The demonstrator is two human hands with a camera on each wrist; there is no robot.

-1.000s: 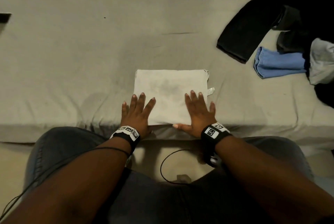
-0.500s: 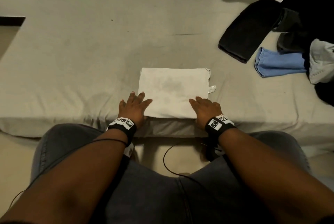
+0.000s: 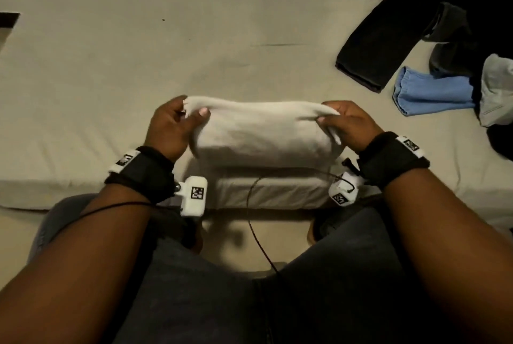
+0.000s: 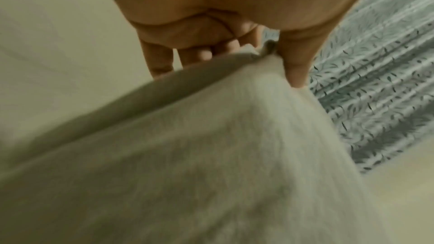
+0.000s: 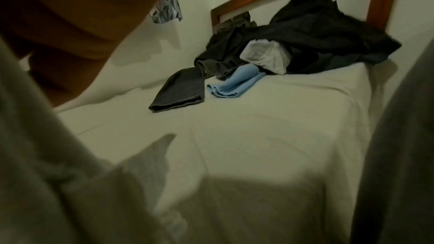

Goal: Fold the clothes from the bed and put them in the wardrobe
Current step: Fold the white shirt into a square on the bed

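Left hand [image 3: 172, 125] and right hand [image 3: 350, 124] each pinching one side of folded white cloth [image 3: 261, 132], fingers curled round edge, holding it just above near edge of bed [image 3: 111, 66]. Folding of this piece looking finished; carrying step beginning, I think. Next move needing level grip so fold is not opening, then turning toward wardrobe, not in view. Far right: black pile [image 3: 472, 19], blue cloth [image 3: 433, 94], waiting unfolded. Cable [image 3: 254, 221] hanging near knees, possibly catching.
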